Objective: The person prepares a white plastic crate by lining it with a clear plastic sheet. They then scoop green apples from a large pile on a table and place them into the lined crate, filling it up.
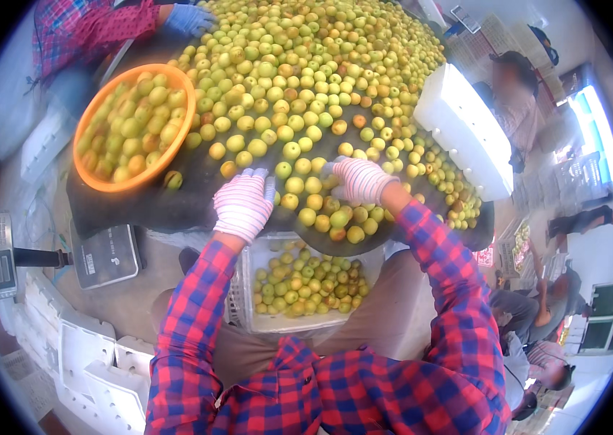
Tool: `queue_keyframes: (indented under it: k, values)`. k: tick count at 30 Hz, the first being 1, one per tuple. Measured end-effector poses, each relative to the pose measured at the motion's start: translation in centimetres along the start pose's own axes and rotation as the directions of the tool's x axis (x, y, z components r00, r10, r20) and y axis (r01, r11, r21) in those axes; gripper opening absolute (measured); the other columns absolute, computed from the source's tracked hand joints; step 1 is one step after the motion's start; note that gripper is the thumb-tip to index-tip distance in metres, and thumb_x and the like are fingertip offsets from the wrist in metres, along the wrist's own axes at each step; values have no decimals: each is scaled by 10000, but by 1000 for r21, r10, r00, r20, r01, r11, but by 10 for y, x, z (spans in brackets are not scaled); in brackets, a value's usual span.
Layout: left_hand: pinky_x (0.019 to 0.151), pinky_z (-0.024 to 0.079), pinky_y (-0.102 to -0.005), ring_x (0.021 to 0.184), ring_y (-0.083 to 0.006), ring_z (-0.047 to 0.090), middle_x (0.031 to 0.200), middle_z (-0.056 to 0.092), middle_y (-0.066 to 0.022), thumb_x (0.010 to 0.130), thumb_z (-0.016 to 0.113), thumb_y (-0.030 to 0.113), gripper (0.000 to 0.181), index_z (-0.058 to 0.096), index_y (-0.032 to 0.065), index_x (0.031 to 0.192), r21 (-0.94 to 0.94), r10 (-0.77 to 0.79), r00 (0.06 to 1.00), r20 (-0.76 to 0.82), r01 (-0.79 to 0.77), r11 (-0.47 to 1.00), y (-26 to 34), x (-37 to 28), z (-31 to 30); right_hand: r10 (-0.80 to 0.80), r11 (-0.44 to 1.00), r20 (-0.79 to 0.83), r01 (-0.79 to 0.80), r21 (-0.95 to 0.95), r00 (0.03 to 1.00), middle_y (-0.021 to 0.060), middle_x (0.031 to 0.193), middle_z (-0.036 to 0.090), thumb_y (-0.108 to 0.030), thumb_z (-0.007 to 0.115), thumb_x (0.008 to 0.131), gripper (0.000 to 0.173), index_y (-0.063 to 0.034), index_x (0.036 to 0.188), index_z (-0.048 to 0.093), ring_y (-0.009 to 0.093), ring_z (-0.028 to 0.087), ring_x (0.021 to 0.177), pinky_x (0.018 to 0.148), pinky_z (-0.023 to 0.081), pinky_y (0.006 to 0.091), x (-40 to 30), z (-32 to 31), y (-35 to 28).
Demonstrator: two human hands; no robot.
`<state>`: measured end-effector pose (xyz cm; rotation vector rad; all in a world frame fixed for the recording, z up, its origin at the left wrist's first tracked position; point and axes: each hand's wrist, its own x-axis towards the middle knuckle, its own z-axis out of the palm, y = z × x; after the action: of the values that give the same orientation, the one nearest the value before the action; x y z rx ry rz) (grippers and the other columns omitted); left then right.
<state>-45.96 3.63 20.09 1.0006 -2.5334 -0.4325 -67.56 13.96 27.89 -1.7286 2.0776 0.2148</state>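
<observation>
Small round yellow-green fruits (295, 119) lie in a broad heap on a dark cloth-covered table (138, 204). My left hand (244, 204), in a striped knit glove, is over the table's near edge with its back up and fingers together. Its palm is hidden, so I cannot tell whether it holds a fruit. My right hand (363, 180), gloved alike, reaches leftward over loose fruits, thumb and fingers spread around one. Whether it grips that fruit is unclear. Below the edge, between my knees, a white plastic crate (306, 324) with a pale liner holds more fruits (309, 283).
An orange basin (81, 163) full of fruits stands at the left. A white foam box (464, 128) sits on the right side. Opposite, a co-worker's blue-gloved hand (189, 20) touches the heap. A platform scale (104, 255) and foam boxes (86, 348) are on the left floor.
</observation>
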Motion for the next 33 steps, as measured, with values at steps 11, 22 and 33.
queue_keyframes:
  k: [11,22,33]
  values:
    - [717,533,-427,819,-305,665,868,672,-143,879,556,314,281,658,53,900,-31,27,996,83,-24,999,1,2,1,-96,950,-91,118,288,991,92,794,622,-205,715,769,366,-101,1107,619,145,609,669,597,504,315,75,-61,-66]
    - [816,527,-433,932,-351,655,1014,670,-174,816,623,396,421,644,45,1047,-17,-85,931,356,98,995,5,14,-22,-365,558,-646,713,425,671,166,1182,617,-323,696,818,415,-126,1179,640,342,610,1066,916,484,415,178,-63,-198]
    - [1035,408,-390,1221,-340,524,1292,572,-196,970,510,377,463,552,56,1301,-378,13,970,241,81,922,9,31,18,759,522,-303,-262,812,576,101,1166,658,-337,594,939,398,-73,1235,627,199,585,1054,938,435,320,-97,106,207]
